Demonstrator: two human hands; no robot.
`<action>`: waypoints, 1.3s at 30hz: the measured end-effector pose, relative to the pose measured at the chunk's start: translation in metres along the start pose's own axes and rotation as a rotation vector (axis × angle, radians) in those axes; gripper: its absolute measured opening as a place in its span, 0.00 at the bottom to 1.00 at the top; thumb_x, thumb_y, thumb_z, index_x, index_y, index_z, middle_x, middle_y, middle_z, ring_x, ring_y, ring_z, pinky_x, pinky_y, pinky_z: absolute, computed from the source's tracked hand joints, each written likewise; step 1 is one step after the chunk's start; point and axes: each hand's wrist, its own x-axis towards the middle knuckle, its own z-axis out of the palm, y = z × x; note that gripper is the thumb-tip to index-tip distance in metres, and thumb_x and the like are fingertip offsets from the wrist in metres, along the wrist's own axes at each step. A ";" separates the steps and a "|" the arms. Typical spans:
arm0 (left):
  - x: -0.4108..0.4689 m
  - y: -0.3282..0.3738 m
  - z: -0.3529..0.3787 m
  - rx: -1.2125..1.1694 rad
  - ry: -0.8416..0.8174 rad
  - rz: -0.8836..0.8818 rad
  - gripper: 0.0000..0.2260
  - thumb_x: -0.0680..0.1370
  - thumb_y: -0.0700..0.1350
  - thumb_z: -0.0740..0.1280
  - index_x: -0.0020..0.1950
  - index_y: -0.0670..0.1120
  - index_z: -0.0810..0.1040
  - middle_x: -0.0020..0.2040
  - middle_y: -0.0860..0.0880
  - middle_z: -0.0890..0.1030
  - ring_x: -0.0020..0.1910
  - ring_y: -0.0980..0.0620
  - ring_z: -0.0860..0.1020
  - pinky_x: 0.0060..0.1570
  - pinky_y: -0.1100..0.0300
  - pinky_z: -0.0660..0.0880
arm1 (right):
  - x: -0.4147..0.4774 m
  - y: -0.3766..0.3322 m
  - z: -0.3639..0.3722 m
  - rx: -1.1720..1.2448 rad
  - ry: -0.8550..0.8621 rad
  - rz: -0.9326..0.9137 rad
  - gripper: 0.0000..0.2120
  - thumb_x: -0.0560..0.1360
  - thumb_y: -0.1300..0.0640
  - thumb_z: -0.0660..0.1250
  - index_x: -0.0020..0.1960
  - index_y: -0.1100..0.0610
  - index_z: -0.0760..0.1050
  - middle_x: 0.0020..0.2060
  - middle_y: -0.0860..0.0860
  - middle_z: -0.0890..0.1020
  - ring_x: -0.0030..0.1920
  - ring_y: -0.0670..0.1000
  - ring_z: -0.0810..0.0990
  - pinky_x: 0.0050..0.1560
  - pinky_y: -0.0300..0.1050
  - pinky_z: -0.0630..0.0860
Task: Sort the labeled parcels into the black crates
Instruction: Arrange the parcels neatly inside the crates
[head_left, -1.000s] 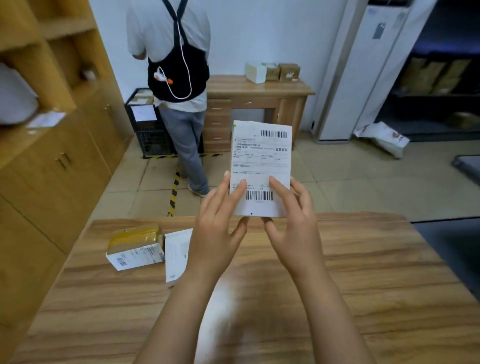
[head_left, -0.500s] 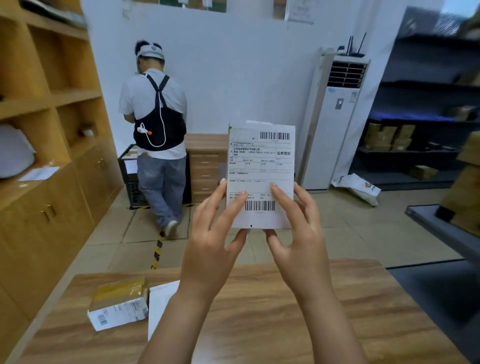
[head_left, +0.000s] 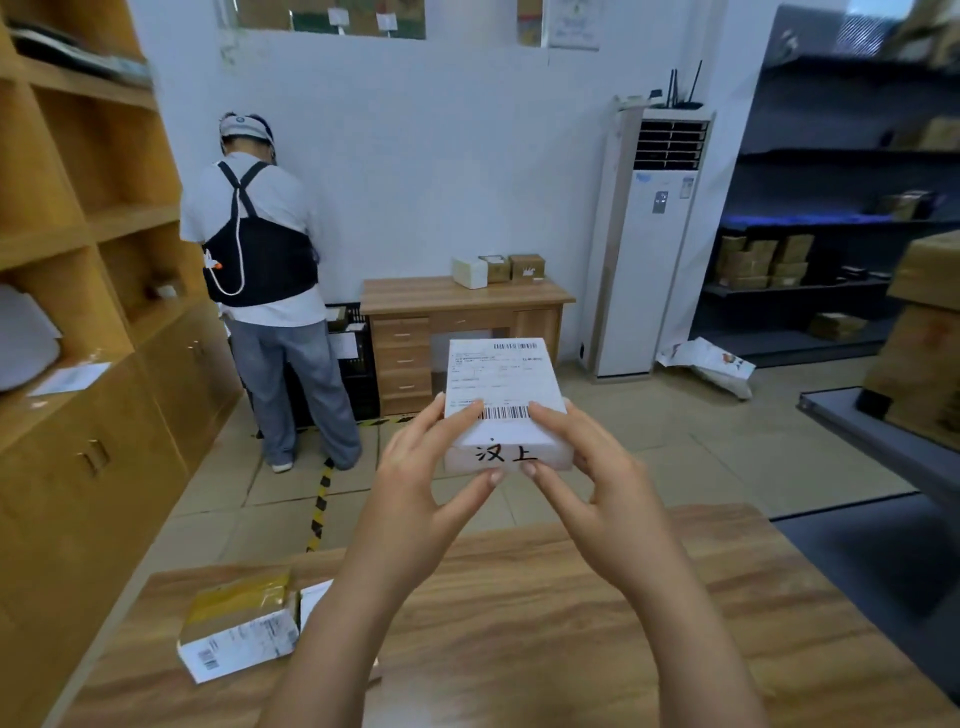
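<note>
Down left of the hands, a taped parcel (head_left: 238, 631) lies flat on the table (head_left: 571, 623), and a white one (head_left: 315, 597) sits just beside it, half hidden by the left forearm. Further off and up left, a person (head_left: 262, 291) stands with their back turned at a black crate (head_left: 363, 379). Now the left hand (head_left: 415, 499): thumb on top, fingers curled under, it grips the near left corner of the parcel (head_left: 503, 387), a white box held up in the air beyond the table's far edge. Its long axis runs straight away from the wearer, the label face up and tipped a little toward the camera, with one barcode at the far end and another by the thumbs. The near end face shows two handwritten black characters. On the other side the right hand (head_left: 597, 483) mirrors the grip, thumb on the label and fingertips under the near right corner. The two hands' fingertips nearly meet beneath the box. Beyond the right hand stands a desk (head_left: 467, 299) carrying small boxes.
</note>
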 end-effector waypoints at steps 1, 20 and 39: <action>-0.001 0.000 0.000 0.000 -0.012 -0.010 0.26 0.71 0.63 0.67 0.69 0.67 0.68 0.74 0.58 0.65 0.74 0.61 0.59 0.71 0.50 0.65 | -0.001 0.000 0.001 0.013 -0.010 0.010 0.21 0.77 0.57 0.70 0.67 0.44 0.73 0.67 0.39 0.73 0.69 0.29 0.62 0.62 0.22 0.60; -0.004 0.005 0.008 0.129 0.219 0.236 0.26 0.72 0.38 0.75 0.67 0.53 0.73 0.74 0.49 0.67 0.73 0.57 0.65 0.68 0.70 0.64 | -0.006 -0.004 0.015 -0.077 0.217 -0.122 0.30 0.71 0.69 0.72 0.67 0.48 0.73 0.70 0.48 0.65 0.68 0.34 0.63 0.63 0.23 0.62; -0.008 0.000 0.011 0.180 0.283 0.307 0.32 0.69 0.32 0.76 0.69 0.49 0.71 0.71 0.43 0.69 0.70 0.49 0.69 0.67 0.66 0.67 | -0.010 0.001 0.024 -0.133 0.286 -0.176 0.32 0.70 0.71 0.72 0.69 0.48 0.72 0.70 0.48 0.63 0.69 0.40 0.65 0.64 0.26 0.65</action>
